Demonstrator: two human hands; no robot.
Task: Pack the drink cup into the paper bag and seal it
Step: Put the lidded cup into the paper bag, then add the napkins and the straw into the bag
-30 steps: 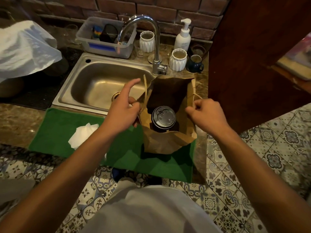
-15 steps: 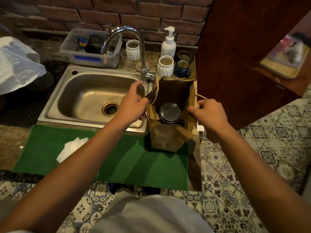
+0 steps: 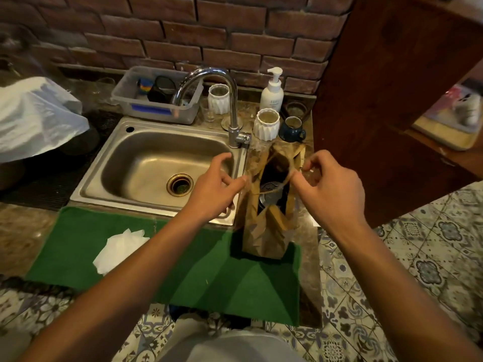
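A brown paper bag stands upright on the counter at the right end of a green mat. Inside it sits the drink cup with a dark lid, only partly visible through the narrowed mouth. My left hand pinches the bag's left twine handle and rim. My right hand pinches the right twine handle, which stretches across the opening. The two sides of the bag's top are drawn close together.
A steel sink with a tap lies to the left of the bag. Behind stand two white ribbed cups, a blue mug, a soap pump bottle and a plastic tub. A crumpled tissue lies on the mat. A wooden cabinet rises at right.
Both hands have pulled the handles inward, so the bag's mouth has narrowed from wide open to a slit. The cup's lid is now mostly hidden.
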